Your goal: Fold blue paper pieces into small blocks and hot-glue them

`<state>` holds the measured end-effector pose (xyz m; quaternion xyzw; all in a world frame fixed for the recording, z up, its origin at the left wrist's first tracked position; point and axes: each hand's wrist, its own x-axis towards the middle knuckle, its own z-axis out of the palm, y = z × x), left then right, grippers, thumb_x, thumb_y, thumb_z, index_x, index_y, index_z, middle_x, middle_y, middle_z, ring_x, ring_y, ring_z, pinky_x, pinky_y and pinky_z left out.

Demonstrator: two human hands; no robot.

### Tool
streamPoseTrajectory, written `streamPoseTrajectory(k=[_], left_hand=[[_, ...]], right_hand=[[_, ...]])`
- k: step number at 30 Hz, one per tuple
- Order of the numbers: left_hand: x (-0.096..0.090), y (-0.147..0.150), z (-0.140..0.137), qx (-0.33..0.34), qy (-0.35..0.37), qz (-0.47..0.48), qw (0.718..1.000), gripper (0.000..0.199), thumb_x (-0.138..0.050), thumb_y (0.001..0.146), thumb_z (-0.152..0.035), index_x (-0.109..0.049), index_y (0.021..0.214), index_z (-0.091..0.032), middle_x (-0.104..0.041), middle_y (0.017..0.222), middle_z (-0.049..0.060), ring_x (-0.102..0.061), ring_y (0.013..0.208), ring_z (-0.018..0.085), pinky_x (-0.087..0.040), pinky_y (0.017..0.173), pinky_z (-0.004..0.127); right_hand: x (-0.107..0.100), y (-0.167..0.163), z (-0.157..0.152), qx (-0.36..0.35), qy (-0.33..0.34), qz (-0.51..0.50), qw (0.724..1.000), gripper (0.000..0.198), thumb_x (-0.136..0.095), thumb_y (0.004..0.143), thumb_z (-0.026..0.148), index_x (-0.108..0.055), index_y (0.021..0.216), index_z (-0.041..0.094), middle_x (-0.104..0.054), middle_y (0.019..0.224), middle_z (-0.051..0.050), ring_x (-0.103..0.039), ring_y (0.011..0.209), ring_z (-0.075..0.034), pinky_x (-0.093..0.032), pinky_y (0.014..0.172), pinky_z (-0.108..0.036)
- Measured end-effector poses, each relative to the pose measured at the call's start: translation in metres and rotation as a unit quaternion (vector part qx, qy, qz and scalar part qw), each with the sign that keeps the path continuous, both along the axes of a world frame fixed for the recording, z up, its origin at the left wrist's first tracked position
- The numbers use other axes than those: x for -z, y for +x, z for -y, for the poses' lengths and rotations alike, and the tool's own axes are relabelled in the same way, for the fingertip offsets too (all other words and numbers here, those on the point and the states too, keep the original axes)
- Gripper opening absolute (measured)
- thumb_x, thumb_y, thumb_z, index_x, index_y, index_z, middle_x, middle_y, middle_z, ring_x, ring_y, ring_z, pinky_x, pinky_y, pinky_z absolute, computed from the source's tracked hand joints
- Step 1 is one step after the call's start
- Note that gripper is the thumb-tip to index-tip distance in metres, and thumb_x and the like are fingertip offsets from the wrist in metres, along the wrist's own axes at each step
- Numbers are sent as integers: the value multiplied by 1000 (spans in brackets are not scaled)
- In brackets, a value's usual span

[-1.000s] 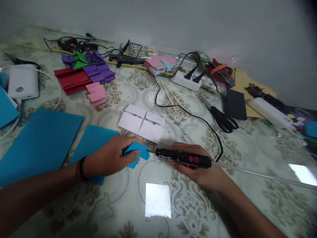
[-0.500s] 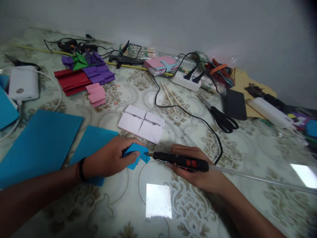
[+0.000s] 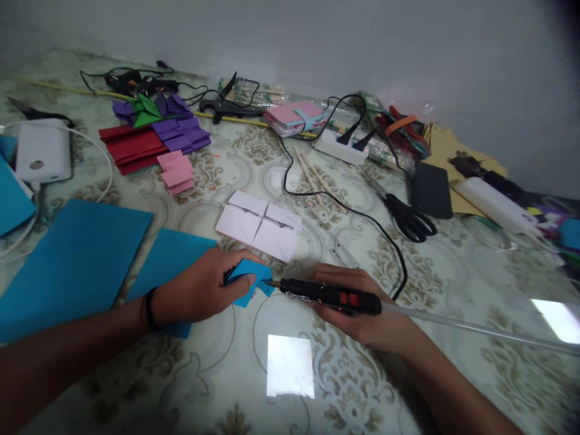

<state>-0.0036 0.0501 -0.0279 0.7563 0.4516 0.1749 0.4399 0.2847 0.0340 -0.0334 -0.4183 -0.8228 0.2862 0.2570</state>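
My left hand (image 3: 206, 287) pinches a small folded piece of blue paper (image 3: 247, 281) between thumb and fingers, just above the table. In my right hand (image 3: 357, 326) is a black hot glue gun (image 3: 330, 296) with red parts, its fingers wrapped round it and partly hidden behind it. A long clear glue stick (image 3: 475, 334) runs out of the gun's back end to the right. The nozzle tip points left and meets the right edge of the blue paper. Beyond the hands lies a folded white paper (image 3: 258, 226). A blue sheet (image 3: 167, 260) lies partly under my left forearm.
A large blue sheet (image 3: 81, 260) lies at left, near a white power bank (image 3: 44, 151). Red (image 3: 131, 145), purple (image 3: 183, 134) and pink (image 3: 176, 172) folded papers stand behind. A black cord (image 3: 335, 202), scissors (image 3: 408, 217) and a power strip (image 3: 342, 147) occupy the right.
Almost nothing differs. The blue paper has tilted very slightly in my left hand, while the glue gun's tip stays at its edge.
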Motion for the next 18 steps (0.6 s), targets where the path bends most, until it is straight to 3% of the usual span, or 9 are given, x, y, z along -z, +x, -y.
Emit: streamPoseTrajectory(k=[5, 13, 18], left_hand=[[0, 0, 0, 4, 2, -14, 1000, 28, -52, 96, -29, -72, 115, -23, -77, 84, -1, -66, 75, 17, -45, 69, 28], [1, 0, -1, 4, 7, -8, 1000, 25, -54, 97, -27, -70, 115, -24, -77, 92, -1, -65, 76, 16, -44, 71, 28], [1, -1, 0, 9, 9, -3, 1000, 23, -54, 97, -26, -70, 114, -23, -76, 91, -2, -64, 75, 15, -43, 70, 27]], right_hand=[[6, 10, 4, 29, 14, 3, 999, 20, -76, 86, 33, -79, 106, 29, -81, 102, -8, -78, 102, -32, -68, 88, -45], [23, 24, 6, 23, 31, 10, 999, 20, -77, 85, 32, -79, 105, 27, -81, 101, -8, -78, 101, -32, -67, 89, -48], [19, 28, 4, 35, 36, -16, 999, 26, -81, 83, 32, -77, 109, 28, -81, 102, -8, -78, 100, -31, -68, 85, -43]])
